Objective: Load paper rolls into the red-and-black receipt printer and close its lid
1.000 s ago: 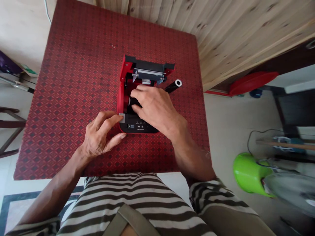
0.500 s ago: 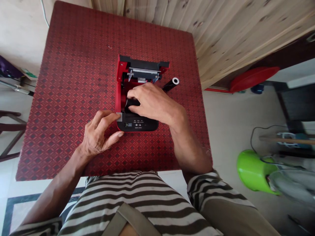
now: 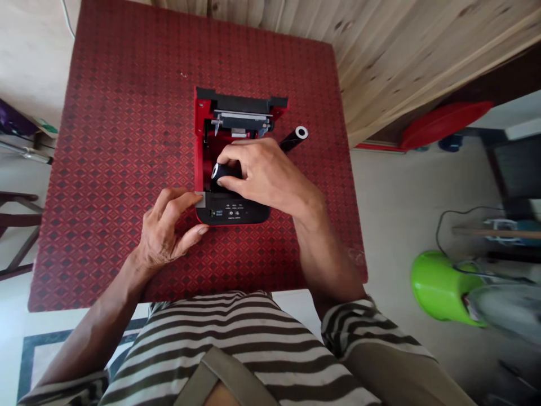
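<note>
Red table [image 3: 105, 113] with printer [image 3: 198, 152] in the middle, lid up. Pinched at near left corner by left hand [image 3: 164, 234]. Inside it, gripped by closed right hand [image 3: 266, 175], 1 black roll [image 3: 221, 171], lying sideways, white end pointing left.

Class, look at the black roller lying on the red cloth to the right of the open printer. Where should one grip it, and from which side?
Pinch the spare roller across its thin round shaft just below the white end, coming from above on the right. It lies flat and slanted on the tablecloth; the printer and the right hand, gripping a second roller, crowd its left.
</note>
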### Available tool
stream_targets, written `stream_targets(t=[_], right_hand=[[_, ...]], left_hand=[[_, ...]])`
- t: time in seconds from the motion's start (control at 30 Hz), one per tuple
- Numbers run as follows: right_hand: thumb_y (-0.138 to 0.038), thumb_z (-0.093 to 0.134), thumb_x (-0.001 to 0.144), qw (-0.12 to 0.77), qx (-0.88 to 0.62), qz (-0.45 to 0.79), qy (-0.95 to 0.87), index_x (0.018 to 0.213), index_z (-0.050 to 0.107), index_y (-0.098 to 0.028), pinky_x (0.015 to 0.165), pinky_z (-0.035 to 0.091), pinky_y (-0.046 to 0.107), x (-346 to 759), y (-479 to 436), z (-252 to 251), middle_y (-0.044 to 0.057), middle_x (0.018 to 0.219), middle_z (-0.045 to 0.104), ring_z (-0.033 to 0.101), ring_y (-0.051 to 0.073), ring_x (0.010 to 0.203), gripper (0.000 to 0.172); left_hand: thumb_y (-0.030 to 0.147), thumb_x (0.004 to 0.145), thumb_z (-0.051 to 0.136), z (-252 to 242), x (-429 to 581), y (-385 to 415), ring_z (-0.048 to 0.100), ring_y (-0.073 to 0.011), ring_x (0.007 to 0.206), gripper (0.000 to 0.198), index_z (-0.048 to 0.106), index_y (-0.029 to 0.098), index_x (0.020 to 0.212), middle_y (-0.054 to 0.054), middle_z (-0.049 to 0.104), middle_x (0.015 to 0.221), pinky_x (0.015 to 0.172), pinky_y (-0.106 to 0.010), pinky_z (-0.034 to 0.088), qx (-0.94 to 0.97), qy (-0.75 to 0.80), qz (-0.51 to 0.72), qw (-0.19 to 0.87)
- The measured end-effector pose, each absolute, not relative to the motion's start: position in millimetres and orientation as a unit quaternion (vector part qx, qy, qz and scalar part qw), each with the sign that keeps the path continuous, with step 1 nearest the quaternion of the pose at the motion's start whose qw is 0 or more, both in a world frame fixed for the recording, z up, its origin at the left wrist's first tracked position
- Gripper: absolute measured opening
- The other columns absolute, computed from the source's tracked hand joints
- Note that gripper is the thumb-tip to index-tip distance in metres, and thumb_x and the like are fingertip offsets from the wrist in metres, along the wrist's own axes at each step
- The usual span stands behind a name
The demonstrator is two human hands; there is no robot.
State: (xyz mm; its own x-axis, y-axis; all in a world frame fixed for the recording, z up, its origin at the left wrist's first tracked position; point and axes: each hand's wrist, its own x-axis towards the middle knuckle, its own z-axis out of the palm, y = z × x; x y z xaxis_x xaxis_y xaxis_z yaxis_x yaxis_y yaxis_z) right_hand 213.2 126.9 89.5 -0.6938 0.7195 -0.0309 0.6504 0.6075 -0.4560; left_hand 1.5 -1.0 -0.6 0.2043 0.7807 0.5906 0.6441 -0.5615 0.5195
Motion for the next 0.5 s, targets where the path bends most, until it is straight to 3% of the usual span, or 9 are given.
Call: stream_targets(t=[0.23,0.37,0.5], right_hand=[[-0.013,0.069,0.091,0.07,-0.341,0.224,-0.91,0.095,0.072,-0.018,0.084,0.046,0.035,214.7,128.3,99.7,0.003,0.092,0.073,0.062,0.018,0.084,0.007],[-0.022,0.073,0.092,0.154,-0.369,0.256,-0.88,0.101,0.072,-0.022,0.079,0.05,0.035,232.8,113.9,110.6,0.001,0.097,0.074,0.062,0.017,0.077,0.009],[-0.039,0.078,0.09,0.251,-0.441,0.37,-0.778,0.105,0.069,-0.028,0.07,0.055,0.037,272.7,86.6,119.6,0.001,0.096,0.074,0.065,0.019,0.073,0.021]], left_hand=[[0.049,0.104,0.065,-2.5,0.5,0.2,0.074,-0.0222,0.109,0.05,0.055,0.026,0.147,-0.01,0.073,0.122,0.09,-0.036,0.066,0.77,0.463,0.431,0.083],[0.051,0.104,0.064,-2.1,0.7,0.5,0.074,-0.022,0.107,0.05,0.055,0.026,0.146,-0.009,0.074,0.121,0.088,-0.036,0.066,0.769,0.468,0.427,0.08],[0.053,0.103,0.066,-1.1,0.9,0.5,0.074,-0.023,0.105,0.05,0.057,0.025,0.143,-0.009,0.074,0.118,0.089,-0.037,0.065,0.766,0.469,0.432,0.081]])
